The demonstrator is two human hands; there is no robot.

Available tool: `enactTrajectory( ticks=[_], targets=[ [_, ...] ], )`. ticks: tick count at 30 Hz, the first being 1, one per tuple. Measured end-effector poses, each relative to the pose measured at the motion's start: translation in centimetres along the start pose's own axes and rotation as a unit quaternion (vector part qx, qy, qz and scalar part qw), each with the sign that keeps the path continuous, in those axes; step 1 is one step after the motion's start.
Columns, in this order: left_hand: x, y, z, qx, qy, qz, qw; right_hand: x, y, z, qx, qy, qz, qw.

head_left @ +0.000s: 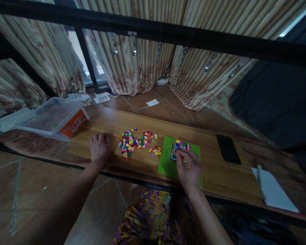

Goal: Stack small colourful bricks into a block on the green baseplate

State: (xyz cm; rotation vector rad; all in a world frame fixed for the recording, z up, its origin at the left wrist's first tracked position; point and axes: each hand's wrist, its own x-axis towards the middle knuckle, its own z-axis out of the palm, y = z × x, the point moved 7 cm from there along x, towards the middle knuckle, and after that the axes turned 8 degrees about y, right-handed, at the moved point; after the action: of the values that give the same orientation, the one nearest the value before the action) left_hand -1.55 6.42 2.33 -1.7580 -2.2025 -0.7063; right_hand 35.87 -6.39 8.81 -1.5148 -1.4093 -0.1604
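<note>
The head view centres on a compact patch of small multicoloured plastic bricks [181,143], which sits on a square, bright green studded baseplate [165,165]; its near side is partly hidden by the right hand [190,166]. That hand reaches over the patch with thumb and index finger drawn close together at its left part; whether a brick is pinched between them I cannot tell. The step in hand looks to be setting or pressing a brick among those already on the plate. The next move, I judge, calls for lining up studs by fingertip and a straight push down, without nudging the neighbouring bricks.

Just left of the plate is a small cluster of mostly yellow and orange loose bricks [156,151], and beyond it a larger scattered spread of mixed-colour bricks [127,142]. The left hand [100,148] rests beside that spread on the brown wooden board [135,166], its fingers curled under, so what they may hold is hidden. Farther out are a clear plastic box with an orange label [47,117] at left and a black rectangular phone [228,148] at right.
</note>
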Motion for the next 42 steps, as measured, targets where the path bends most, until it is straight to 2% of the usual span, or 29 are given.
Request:
enactTrajectory(
  ticks=[3, 7, 10, 15, 19, 22, 27, 31, 36, 42],
  targets=[
    [-0.1, 0.0, 0.0, -0.001, 0.004, -0.001, 1.0, -0.3, -2.2, 1.2, 0.044, -0.033, -0.001, 0.998],
    [-0.2, -0.1, 0.1, -0.005, 0.002, -0.009, 1.0, -1.8, -4.3, 5.1, 0.078, -0.121, -0.004, 0.99],
    [-0.3, 0.0, 0.1, -0.012, -0.003, -0.014, 1.0, -2.4, -4.7, 8.1, 0.066, -0.157, -0.004, 0.985],
    [-0.3, 0.2, -0.2, -0.02, -0.002, -0.013, 1.0, -1.7, -5.1, 12.1, 0.025, -0.209, -0.041, 0.977],
    [-0.3, 0.2, -0.4, -0.023, -0.004, -0.013, 1.0, -1.3, -5.0, 14.2, -0.007, -0.232, -0.062, 0.971],
    [-0.3, 0.2, -0.4, -0.029, -0.003, -0.016, 0.999, -1.3, -4.9, 14.9, -0.014, -0.23, -0.066, 0.971],
    [-0.3, 0.2, -0.5, -0.031, 0.004, -0.017, 0.999, -1.4, -5.4, 14.5, -0.011, -0.233, -0.077, 0.969],
    [-0.3, 0.2, -0.3, -0.02, 0.001, -0.015, 1.0, -1.7, -6.2, 13.0, -0.004, -0.239, -0.072, 0.968],
    [-0.3, 0.1, -0.1, -0.012, 0.002, -0.014, 1.0, -2.8, -5.9, 9.7, 0.094, -0.23, 0.046, 0.968],
    [-0.1, 0.1, -0.1, 0.001, -0.001, -0.004, 1.0, -3.3, -3.4, 3.5, 0.17, -0.18, 0.157, 0.956]
  ],
)
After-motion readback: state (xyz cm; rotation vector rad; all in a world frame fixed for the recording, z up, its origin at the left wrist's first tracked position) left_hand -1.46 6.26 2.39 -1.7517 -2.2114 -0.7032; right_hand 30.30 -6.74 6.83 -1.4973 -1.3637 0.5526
